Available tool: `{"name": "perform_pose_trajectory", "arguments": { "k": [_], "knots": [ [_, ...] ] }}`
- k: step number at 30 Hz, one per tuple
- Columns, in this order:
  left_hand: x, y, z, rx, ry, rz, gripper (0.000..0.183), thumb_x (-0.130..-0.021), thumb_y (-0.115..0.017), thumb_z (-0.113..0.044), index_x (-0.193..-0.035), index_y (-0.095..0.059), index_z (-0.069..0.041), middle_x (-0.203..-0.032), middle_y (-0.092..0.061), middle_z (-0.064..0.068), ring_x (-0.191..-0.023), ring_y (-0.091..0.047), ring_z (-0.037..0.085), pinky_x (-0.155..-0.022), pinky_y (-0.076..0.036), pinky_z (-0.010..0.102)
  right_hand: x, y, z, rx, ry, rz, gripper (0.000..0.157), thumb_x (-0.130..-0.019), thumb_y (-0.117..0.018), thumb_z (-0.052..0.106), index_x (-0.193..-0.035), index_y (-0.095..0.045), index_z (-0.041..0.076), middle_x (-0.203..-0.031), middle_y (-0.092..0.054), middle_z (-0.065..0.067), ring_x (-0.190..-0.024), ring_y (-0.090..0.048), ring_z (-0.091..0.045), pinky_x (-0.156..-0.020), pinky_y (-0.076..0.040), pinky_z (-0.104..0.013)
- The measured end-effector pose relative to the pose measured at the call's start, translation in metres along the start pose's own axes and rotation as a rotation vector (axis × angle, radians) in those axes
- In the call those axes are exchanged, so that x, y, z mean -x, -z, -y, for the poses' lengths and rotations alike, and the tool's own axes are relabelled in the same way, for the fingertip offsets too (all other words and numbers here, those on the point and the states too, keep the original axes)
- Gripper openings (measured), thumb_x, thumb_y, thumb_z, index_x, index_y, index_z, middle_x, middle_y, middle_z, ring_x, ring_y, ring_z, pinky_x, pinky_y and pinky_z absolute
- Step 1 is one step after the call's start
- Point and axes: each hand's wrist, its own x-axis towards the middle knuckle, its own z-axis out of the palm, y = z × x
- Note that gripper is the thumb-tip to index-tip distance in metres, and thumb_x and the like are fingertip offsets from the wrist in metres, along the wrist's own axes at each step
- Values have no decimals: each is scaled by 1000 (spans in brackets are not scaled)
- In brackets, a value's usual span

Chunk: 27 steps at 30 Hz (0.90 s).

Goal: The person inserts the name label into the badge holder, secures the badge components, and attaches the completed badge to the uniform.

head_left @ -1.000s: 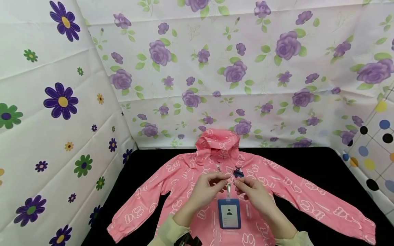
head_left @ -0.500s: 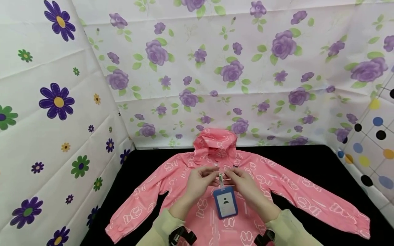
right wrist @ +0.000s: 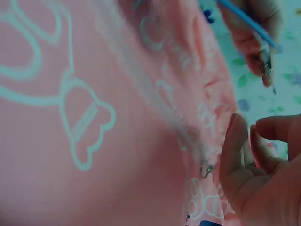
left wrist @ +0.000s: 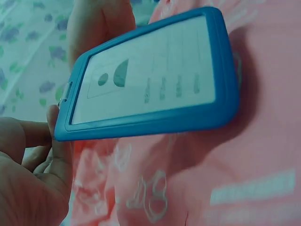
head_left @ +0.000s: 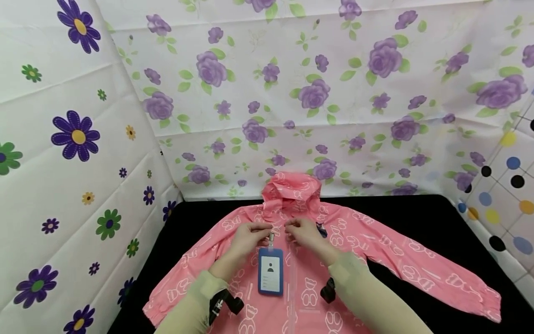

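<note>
A pink hooded jacket [head_left: 310, 278] with white cartoon outlines lies spread out, front up. Over its left half, my left hand [head_left: 246, 239] pinches the metal clip [head_left: 271, 237] of a blue-framed ID badge [head_left: 263, 273]. The badge hangs below the fingers, its card facing up; in the left wrist view the badge frame [left wrist: 188, 125] stands tilted over the cloth, casting a shadow. My right hand [head_left: 306, 234] hovers by the jacket's upper zip with bent, loose fingers and nothing between them. Close to those fingers, the right wrist view shows a metal zip pull [right wrist: 205, 168].
Beneath the jacket is a black table surface [head_left: 396, 215]. A dark blue patch [head_left: 321, 230] sits on the jacket's chest beside my right hand. Flower-print cloth [head_left: 258, 93] walls the back and left, and a dotted sheet [head_left: 506, 199] stands at right.
My left hand has carried the badge leftward, off the zip line. The right hand, earlier beside the clip, is now apart from it and nearer the collar.
</note>
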Motion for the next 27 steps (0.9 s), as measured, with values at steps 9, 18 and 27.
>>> {"name": "perform_pose_trajectory", "arguments": {
  "k": [9, 18, 27],
  "knots": [
    [-22, 15, 11, -49, 48, -54, 30, -100, -68, 4, -126, -65, 18, -92, -76, 16, -66, -69, 11, -64, -62, 24, -32, -16, -12, 334, 219, -107, 17, -95, -73, 4, -111, -77, 5, -100, -74, -6, -91, -68, -21, -87, -60, -43],
    [-41, 13, 29, -184, 38, -88, 19, -94, -71, 6, -110, -72, 16, -84, -77, 20, -65, -72, 15, -62, -64, 28, -39, -30, -15, 435, 215, -92, 22, -97, -78, 12, -119, -78, 8, -110, -75, -6, -100, -70, -25, -93, -60, -46],
    [-48, 10, 38, -123, 55, -73, 16, -94, -72, 7, -107, -73, 17, -85, -76, 22, -67, -75, 17, -63, -66, 30, -39, -39, -25, 495, 283, -164, 10, -96, -80, 12, -106, -78, 9, -95, -74, -3, -88, -68, -25, -83, -60, -44]
  ]
}}
